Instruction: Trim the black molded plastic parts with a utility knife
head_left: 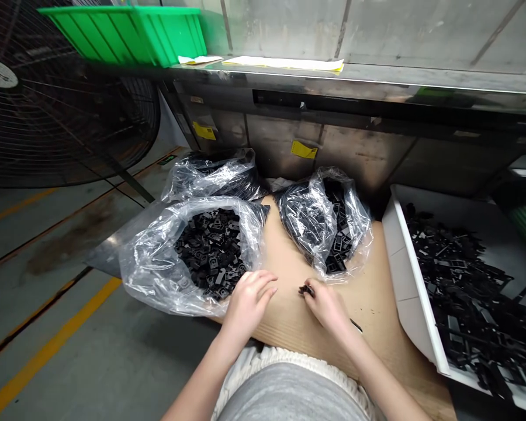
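My right hand pinches a small black plastic part just above the cardboard. To its left, my left hand has its fingers stretched out, with nothing visible between them. That hand is beside the near rim of an open clear plastic bag full of small black plastic pieces. Beyond my right hand lies another clear bag, its mouth showing black rectangular parts. A thin dark piece lies near my right wrist.
At right stands a white bin heaped with black plastic parts. Another filled bag sits behind the left one. A metal ledge crosses the back, carrying a green crate. A large fan is at far left.
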A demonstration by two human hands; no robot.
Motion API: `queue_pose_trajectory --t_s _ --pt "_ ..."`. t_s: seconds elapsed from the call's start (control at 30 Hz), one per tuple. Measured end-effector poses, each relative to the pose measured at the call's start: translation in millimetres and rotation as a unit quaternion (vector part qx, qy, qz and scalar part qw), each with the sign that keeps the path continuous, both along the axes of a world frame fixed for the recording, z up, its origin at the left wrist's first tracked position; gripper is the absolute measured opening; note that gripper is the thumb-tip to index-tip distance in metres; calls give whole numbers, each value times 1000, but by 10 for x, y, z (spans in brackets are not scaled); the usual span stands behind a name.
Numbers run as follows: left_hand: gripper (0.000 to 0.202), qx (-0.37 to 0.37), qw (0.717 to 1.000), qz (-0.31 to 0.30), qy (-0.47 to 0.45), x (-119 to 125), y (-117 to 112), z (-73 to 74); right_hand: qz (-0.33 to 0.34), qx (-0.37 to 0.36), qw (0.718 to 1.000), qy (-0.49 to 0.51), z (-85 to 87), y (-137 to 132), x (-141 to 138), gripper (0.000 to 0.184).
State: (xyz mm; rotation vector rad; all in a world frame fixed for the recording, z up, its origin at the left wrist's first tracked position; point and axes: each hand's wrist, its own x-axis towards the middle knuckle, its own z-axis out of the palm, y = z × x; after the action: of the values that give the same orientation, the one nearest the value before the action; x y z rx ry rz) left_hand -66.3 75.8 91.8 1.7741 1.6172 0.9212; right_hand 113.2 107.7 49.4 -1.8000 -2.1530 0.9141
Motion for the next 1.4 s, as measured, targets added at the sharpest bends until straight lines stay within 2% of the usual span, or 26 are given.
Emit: queue_pose_trajectory --t_s 0.13,0.2,0.27,0.4,0.5,0.57,0.67,0.77,0.9,1.03,1.23,1.4 --pt "38 -42 991 -116 -53 239 -19 32 7 17 996 82 336 -198 97 17" --pt "30 -69 978 -172 -99 402 -15 82 6 26 992 126 499 -285 143 18" --pt "20 -94 965 -201 -142 530 -15 167 -8 33 986 161 623 -360 223 23" --pt "18 -141 946 -210 -204 621 -45 371 -45 33 979 197 772 -530 481 46" --pt "22 -176 927 -185 -275 633 -75 469 -19 39 979 197 848 -652 620 45" --pt "18 -180 924 -166 -293 647 -94 505 3 43 976 214 885 -700 640 41" --pt "10 -148 945 -152 -249 662 -118 553 -28 58 967 248 909 -725 593 33" --pt "8 -88 966 -141 -197 651 -139 610 -51 103 962 247 923 -742 519 28" --pt "9 -11 979 -151 -135 613 -176 664 36 189 963 188 983 -765 464 24" --pt "6 37 981 -166 -95 576 -214 667 85 249 956 131 1048 -777 457 21" --pt "12 82 973 -185 -111 555 -196 638 69 292 943 144 1079 -812 419 19" --pt "9 99 971 -192 -102 532 -210 667 62 294 945 126 996 -744 416 19"
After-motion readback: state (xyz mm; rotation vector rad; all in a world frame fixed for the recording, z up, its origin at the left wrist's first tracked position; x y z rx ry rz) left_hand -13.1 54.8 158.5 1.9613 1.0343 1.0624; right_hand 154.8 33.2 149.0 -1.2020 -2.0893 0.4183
